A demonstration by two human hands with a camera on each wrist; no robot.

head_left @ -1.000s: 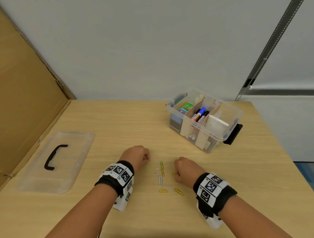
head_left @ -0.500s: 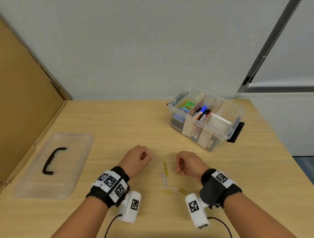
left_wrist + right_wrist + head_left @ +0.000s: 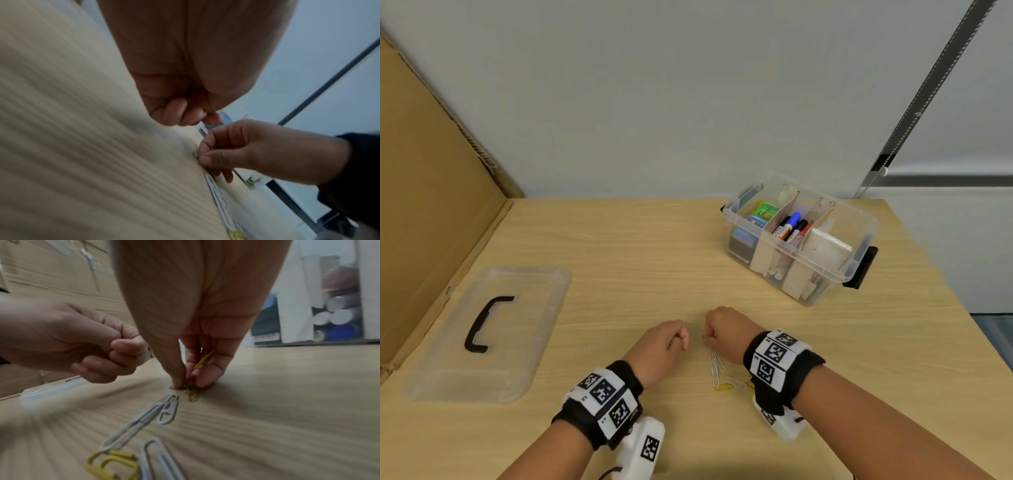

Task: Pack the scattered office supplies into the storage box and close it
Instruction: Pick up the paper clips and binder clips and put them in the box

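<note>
We are pinching a yellow paper clip against the bench with our right hand, thumb and forefinger narrowed tight around it, and the right wrist view alone is showing a second yellow clip tucked up inside that same grip. From the head view we are seeing only a speck of metal at those fingertips. Our left hand is hovering just beside the grip, curled closed; the right wrist view is catching a sliver of wire at its fingers, so it is holding a clip too. Just behind the grip the loose paper clips, white and yellow, are lying on the bench. Well beyond the grip the storage box is standing open, while its lid is lying far to the left.
</note>
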